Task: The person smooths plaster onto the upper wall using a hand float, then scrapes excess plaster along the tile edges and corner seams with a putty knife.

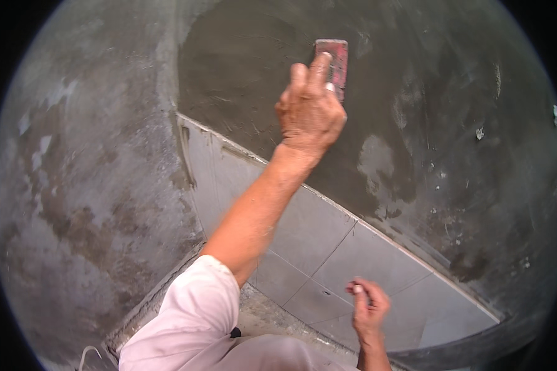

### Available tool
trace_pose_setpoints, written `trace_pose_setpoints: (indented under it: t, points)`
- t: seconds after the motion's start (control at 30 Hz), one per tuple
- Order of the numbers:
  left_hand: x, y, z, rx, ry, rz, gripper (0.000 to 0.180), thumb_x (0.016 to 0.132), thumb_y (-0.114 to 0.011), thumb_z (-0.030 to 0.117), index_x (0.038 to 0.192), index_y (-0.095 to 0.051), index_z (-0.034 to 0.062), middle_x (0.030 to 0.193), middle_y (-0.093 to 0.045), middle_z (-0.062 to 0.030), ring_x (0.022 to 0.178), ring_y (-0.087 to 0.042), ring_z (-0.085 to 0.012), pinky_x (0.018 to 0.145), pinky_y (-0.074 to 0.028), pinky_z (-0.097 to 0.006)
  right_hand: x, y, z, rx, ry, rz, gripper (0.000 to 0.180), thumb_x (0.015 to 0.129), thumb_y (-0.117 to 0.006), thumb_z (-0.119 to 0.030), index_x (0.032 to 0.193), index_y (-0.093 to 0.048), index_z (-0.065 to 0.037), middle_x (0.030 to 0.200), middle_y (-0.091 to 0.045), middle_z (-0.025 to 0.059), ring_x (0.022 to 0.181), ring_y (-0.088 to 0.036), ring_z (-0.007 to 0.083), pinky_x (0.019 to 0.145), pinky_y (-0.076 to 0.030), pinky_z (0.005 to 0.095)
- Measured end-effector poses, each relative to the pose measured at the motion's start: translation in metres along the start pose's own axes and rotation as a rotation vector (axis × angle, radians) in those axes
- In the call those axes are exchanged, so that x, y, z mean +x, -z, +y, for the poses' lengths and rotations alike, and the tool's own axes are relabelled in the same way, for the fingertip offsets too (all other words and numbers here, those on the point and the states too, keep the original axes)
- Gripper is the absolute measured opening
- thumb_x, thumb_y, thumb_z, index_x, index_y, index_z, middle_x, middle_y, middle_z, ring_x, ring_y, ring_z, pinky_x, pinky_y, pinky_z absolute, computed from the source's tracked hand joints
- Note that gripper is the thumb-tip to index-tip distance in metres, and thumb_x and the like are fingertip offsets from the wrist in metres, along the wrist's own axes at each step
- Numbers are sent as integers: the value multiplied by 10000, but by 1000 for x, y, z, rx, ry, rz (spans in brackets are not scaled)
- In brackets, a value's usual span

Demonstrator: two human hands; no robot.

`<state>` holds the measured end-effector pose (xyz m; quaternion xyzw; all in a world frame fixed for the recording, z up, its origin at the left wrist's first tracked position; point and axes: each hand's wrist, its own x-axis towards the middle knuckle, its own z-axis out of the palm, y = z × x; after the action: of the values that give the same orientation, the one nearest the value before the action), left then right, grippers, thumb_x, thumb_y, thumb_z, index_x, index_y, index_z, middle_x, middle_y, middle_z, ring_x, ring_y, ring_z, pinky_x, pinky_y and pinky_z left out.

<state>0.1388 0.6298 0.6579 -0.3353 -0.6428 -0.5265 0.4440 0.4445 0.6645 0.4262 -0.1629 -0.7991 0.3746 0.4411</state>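
Note:
My left hand (309, 114) reaches up across the view and is closed around the handle of a small rectangular plastering trowel (339, 59), its red coating worn. The trowel lies against a wall coated in dark grey, damp-looking plaster (241, 62). The fingers wrap the handle and hide most of it. Lower right, my right hand (370, 306) hangs in front of the pale grey wall tiles (334, 247). Its fingers are loosely bent, with no object visible in them.
A narrow ledge (359, 217) tops the tiled strip and slants down to the right. On the left stands a blotchy grey wall (86, 185) meeting the plastered one at a corner. Pale specks of mortar (479, 133) stick to the right part of the wall.

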Motion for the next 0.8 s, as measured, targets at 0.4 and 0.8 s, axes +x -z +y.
trace_pose_setpoints:
  t: [0.4,0.8]
  points:
    - [134,-13,-11,15,25,309,362,922,-623,228,1253,-728,127,1196,-731,-168,1124,-689,-358,996,-520,-474,144,201,-29,-261,686,726,230,1051,-525,47,1239,-651,88,1125,-634,139,1005,-643,178,883,-561,284]
    - [153,-9,-53,-225,-76,317,361,823,-730,217,1132,-771,34,1061,-763,-197,1002,-742,-364,917,-575,-421,168,209,7,-368,719,794,226,1062,-508,37,1216,-652,117,1180,-647,152,1045,-654,192,953,-568,273]
